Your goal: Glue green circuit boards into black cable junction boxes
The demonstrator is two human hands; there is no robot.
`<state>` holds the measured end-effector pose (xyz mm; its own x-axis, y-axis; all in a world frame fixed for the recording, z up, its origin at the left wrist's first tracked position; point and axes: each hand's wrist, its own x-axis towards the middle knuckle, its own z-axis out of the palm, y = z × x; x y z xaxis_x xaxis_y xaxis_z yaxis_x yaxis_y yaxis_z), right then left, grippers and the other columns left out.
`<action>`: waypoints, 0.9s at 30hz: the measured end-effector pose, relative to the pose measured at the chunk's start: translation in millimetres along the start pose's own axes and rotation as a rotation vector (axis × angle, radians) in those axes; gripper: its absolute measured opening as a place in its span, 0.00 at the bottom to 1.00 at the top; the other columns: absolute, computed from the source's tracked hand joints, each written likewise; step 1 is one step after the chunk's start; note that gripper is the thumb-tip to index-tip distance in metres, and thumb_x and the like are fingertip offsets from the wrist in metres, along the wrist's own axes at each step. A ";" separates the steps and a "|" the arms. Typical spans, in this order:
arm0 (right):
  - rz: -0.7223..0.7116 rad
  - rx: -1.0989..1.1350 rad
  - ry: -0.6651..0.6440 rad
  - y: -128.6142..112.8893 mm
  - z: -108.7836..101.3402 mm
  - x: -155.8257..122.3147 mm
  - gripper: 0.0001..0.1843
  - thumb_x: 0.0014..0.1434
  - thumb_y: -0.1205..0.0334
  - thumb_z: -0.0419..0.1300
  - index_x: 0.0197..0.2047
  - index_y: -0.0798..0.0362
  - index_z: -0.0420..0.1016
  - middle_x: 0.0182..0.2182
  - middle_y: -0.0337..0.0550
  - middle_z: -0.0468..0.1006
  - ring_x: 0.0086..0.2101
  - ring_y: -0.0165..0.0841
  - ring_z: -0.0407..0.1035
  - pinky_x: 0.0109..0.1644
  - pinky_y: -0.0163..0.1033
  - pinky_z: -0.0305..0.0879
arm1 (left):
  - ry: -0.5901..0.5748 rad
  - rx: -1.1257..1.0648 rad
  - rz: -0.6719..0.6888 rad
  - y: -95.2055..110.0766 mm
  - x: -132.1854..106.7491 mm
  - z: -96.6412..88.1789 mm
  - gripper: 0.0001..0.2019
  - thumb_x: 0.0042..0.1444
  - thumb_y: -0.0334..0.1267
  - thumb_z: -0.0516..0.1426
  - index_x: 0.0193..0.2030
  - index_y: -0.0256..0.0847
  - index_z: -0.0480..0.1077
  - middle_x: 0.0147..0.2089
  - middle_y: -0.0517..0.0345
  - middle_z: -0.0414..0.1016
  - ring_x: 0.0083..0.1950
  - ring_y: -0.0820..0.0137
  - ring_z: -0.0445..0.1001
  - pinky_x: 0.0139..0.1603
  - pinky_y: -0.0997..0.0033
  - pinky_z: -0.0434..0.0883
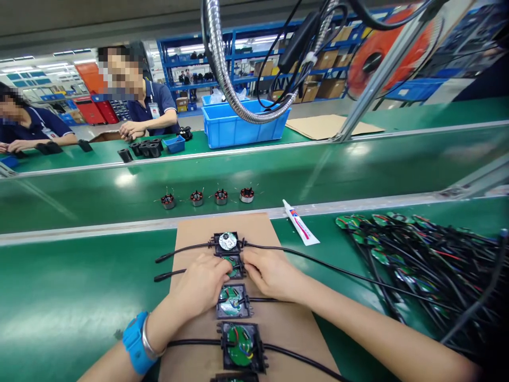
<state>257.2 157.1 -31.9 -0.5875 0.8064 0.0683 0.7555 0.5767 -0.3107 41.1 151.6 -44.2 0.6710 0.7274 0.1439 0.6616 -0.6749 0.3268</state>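
Both hands are at a square black plastic housing (237, 271) with a green circuit board in it, second from the far end of a row. My left hand (202, 281) has its fingers closed on the housing's left side, fingertips over the board. My right hand (274, 273) is closed at its right edge, where the cable would come out; the exact pinch is hidden. Just beyond lies a housing with a round white-faced board (228, 242) and cables on both sides. Nearer to me are another housing (233, 301) and a larger-looking one (242, 346), each with a green board.
The row lies on a brown cardboard sheet (286, 339). To the right are a glue-like white tube (301, 223) and a heap of cabled circuit boards (421, 260). Several copper-wound stators (221, 197) stand beyond the metal rail. A blue bin (242, 127) and two people are across the bench.
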 end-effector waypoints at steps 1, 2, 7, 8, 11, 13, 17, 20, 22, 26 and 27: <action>-0.005 -0.014 -0.007 0.8 -0.6 0.5 0.09 0.60 0.70 0.47 0.32 0.55 0.67 0.31 0.43 0.72 0.29 0.31 0.64 0.32 0.36 0.53 | -0.005 0.004 -0.002 0.9 0.2 -0.8 0.10 0.61 0.30 0.51 0.46 0.41 0.70 0.41 0.53 0.77 0.43 0.61 0.73 0.46 0.60 0.69; -0.008 -0.030 -0.016 1.1 -1.0 1.2 0.09 0.60 0.71 0.47 0.32 0.55 0.67 0.31 0.44 0.73 0.29 0.31 0.64 0.32 0.36 0.53 | -0.009 0.006 -0.002 1.8 0.6 -1.6 0.12 0.61 0.30 0.51 0.49 0.42 0.70 0.42 0.53 0.77 0.43 0.61 0.73 0.45 0.60 0.69; -0.029 -0.097 -0.080 -0.4 2.7 5.8 0.08 0.57 0.71 0.51 0.34 0.56 0.71 0.33 0.47 0.75 0.31 0.33 0.67 0.31 0.37 0.51 | -0.083 0.048 0.033 5.5 5.6 -3.8 0.17 0.59 0.26 0.50 0.51 0.44 0.71 0.42 0.52 0.74 0.44 0.62 0.70 0.46 0.61 0.66; -0.034 -0.103 -0.087 -0.8 4.0 6.4 0.08 0.56 0.71 0.52 0.35 0.56 0.72 0.34 0.48 0.76 0.32 0.34 0.68 0.31 0.37 0.51 | -0.095 0.058 0.031 5.9 6.6 -3.9 0.17 0.58 0.26 0.50 0.49 0.44 0.72 0.42 0.52 0.73 0.43 0.62 0.69 0.45 0.60 0.66; -0.042 -0.109 -0.084 -1.1 6.1 5.6 0.09 0.57 0.70 0.52 0.37 0.56 0.73 0.34 0.49 0.76 0.33 0.35 0.68 0.32 0.37 0.53 | -0.097 0.052 0.016 6.7 7.1 -3.5 0.17 0.58 0.25 0.49 0.48 0.44 0.73 0.43 0.52 0.71 0.44 0.62 0.68 0.45 0.60 0.65; -0.038 -0.104 -0.057 -0.4 5.7 2.3 0.11 0.59 0.70 0.50 0.37 0.56 0.74 0.35 0.49 0.75 0.33 0.35 0.68 0.33 0.37 0.55 | -0.085 0.047 0.008 7.1 5.5 -3.1 0.18 0.59 0.26 0.49 0.50 0.44 0.72 0.44 0.53 0.71 0.46 0.62 0.67 0.47 0.60 0.65; -0.008 -0.054 0.062 3.6 6.0 -7.5 0.13 0.62 0.68 0.50 0.38 0.56 0.76 0.35 0.48 0.74 0.37 0.36 0.67 0.38 0.39 0.61 | -0.055 0.052 -0.008 7.9 2.6 -2.1 0.20 0.60 0.26 0.49 0.56 0.44 0.68 0.44 0.52 0.71 0.46 0.62 0.67 0.49 0.60 0.66; 0.001 0.024 0.161 7.4 13.1 -10.6 0.12 0.61 0.70 0.51 0.41 0.56 0.75 0.36 0.49 0.74 0.40 0.37 0.66 0.44 0.41 0.63 | -0.067 0.058 0.001 8.2 2.8 -1.7 0.22 0.60 0.25 0.48 0.59 0.46 0.66 0.45 0.52 0.71 0.46 0.62 0.67 0.48 0.61 0.66; -0.003 0.082 0.202 9.1 20.1 -9.3 0.12 0.61 0.72 0.51 0.41 0.57 0.74 0.37 0.49 0.74 0.40 0.36 0.65 0.46 0.42 0.63 | -0.080 0.058 0.001 8.5 3.9 -1.7 0.23 0.60 0.25 0.48 0.59 0.46 0.67 0.46 0.52 0.71 0.47 0.62 0.67 0.48 0.61 0.66; -0.012 0.154 0.222 7.9 26.6 -6.1 0.12 0.61 0.74 0.49 0.37 0.58 0.73 0.35 0.49 0.74 0.38 0.36 0.64 0.46 0.42 0.63 | -0.090 0.030 -0.029 13.8 5.2 -3.0 0.22 0.60 0.25 0.49 0.57 0.48 0.69 0.48 0.53 0.70 0.48 0.62 0.66 0.47 0.61 0.65; -0.015 0.161 0.217 6.8 24.7 -6.5 0.12 0.60 0.74 0.49 0.36 0.58 0.73 0.34 0.49 0.74 0.38 0.35 0.64 0.45 0.42 0.63 | -0.090 0.016 -0.038 16.4 4.8 -3.8 0.22 0.60 0.25 0.49 0.56 0.48 0.70 0.48 0.53 0.70 0.48 0.62 0.66 0.47 0.61 0.65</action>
<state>259.0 152.6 -57.8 -0.5090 0.8174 0.2698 0.6813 0.5742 -0.4540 53.9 144.5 -34.6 0.6722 0.7389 0.0469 0.6920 -0.6495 0.3149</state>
